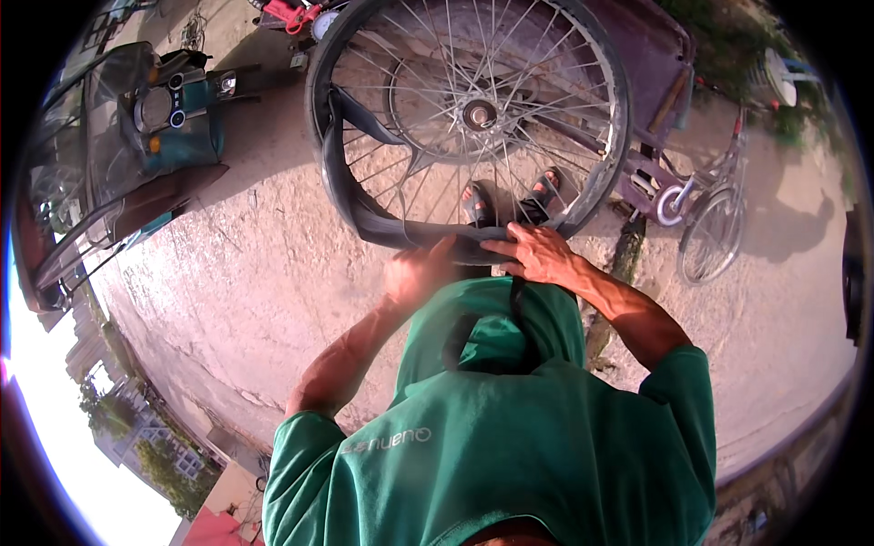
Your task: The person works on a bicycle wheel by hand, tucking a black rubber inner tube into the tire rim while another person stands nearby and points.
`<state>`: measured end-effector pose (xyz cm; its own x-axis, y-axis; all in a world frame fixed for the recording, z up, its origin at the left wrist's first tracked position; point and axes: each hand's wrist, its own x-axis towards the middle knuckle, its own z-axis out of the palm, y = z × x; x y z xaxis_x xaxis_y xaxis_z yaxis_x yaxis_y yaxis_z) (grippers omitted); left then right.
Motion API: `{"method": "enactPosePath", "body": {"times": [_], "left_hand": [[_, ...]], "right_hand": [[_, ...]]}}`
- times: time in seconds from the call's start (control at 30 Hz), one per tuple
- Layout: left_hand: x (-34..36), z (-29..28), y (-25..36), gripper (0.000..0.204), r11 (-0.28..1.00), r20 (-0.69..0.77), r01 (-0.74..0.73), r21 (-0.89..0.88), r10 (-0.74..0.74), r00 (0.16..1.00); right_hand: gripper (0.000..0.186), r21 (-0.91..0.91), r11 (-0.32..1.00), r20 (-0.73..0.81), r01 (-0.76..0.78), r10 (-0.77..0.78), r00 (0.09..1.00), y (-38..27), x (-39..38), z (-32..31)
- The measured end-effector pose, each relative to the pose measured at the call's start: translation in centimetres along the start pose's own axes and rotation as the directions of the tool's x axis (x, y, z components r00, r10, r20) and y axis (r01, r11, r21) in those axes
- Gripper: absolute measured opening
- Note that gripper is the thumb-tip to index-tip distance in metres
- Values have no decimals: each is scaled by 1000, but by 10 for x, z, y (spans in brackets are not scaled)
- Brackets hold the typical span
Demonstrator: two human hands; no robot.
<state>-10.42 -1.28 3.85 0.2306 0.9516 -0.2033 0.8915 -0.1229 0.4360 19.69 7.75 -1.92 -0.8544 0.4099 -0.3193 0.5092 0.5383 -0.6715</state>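
Observation:
A spoked wheel stands in front of me, with a dark rubber tyre around it. Along the lower left the tyre bulges away from the rim, and a loose loop of black inner tube hangs out over the spokes. My right hand grips the tyre's near edge, its fingers pressed over the rubber. Beside it on the left, my left hand is smeared by motion, with a fingertip against the tyre; the rest of its grip is unclear.
A three-wheeled vehicle with a windscreen stands at the left. Behind the wheel is a purple metal cart body. A bicycle stands at the right on the concrete ground. My sandalled feet show through the spokes.

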Motion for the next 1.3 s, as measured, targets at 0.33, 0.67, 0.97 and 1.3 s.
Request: {"method": "enactPosePath", "body": {"times": [0.33, 0.67, 0.97, 1.3], "left_hand": [[-22, 16, -8, 49, 995, -53, 93, -36, -95, 994], [-6, 16, 7, 58, 996, -152, -36, -80, 24, 988], [-8, 12, 13, 47, 999, -88, 31, 25, -28, 996], [11, -11, -18, 34, 985, -59, -170, 17, 171, 983]], "right_hand": [[55, 66, 998, -28, 11, -10, 1000, 3, -2, 0], [37, 81, 996, -126, -22, 32, 992, -4, 0, -1], [36, 74, 996, -136, -59, 69, 988, -4, -1, 7], [32, 105, 991, -202, -77, 97, 975, -6, 0, 19]]}}
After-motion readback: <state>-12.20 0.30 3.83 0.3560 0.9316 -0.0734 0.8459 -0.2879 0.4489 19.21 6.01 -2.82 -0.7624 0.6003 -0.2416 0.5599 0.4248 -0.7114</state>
